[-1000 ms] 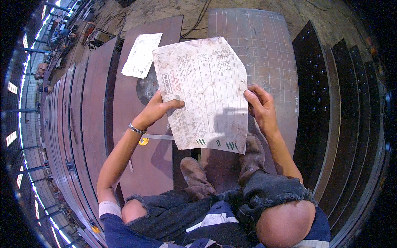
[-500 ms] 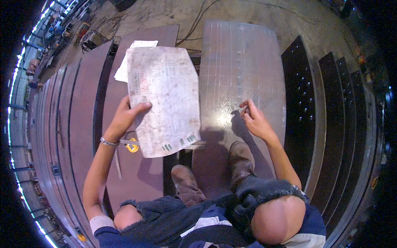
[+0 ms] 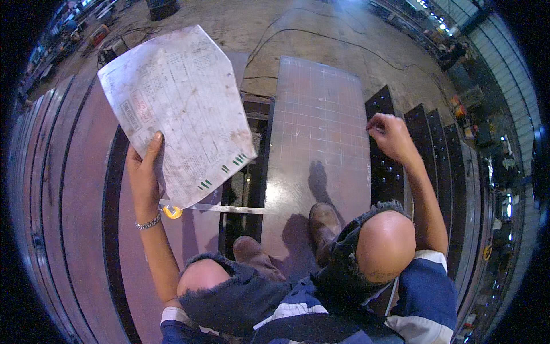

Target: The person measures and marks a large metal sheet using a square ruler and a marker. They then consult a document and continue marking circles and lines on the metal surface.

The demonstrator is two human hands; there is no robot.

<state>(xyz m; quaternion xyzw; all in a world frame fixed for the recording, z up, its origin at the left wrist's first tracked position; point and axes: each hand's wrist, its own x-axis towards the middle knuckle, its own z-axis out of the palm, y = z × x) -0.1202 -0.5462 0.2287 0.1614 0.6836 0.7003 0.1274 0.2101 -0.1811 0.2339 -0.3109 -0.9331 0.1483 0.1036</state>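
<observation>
A large, smudged paper sheet [image 3: 186, 109] with printed tables and green marks along one edge is tilted in my left hand [image 3: 144, 169]. My thumb lies on its face; the other fingers are behind it. Below it are a round yellow tool [image 3: 172, 212], perhaps a tape measure, and a flat metal strip [image 3: 232, 208] reaching over the gap between plates. To the right, my right hand [image 3: 393, 139] hovers with curled fingers near the edge of a steel plate [image 3: 321, 132] scribed with pale grid lines. Whatever its fingers may pinch cannot be made out.
My boots [image 3: 256, 257] stand on neighbouring plates with a dark gap [image 3: 243, 178] between them. Drilled dark plates [image 3: 385, 166] line the right; more long plates [image 3: 74, 172] lie left. Cables [image 3: 321, 31] cross the floor beyond, near a dark drum [image 3: 162, 8].
The sheet has swung left and tilted, uncovering more of the metal strip. My right hand has moved right, from over the gridded plate to its right edge. The view has turned right.
</observation>
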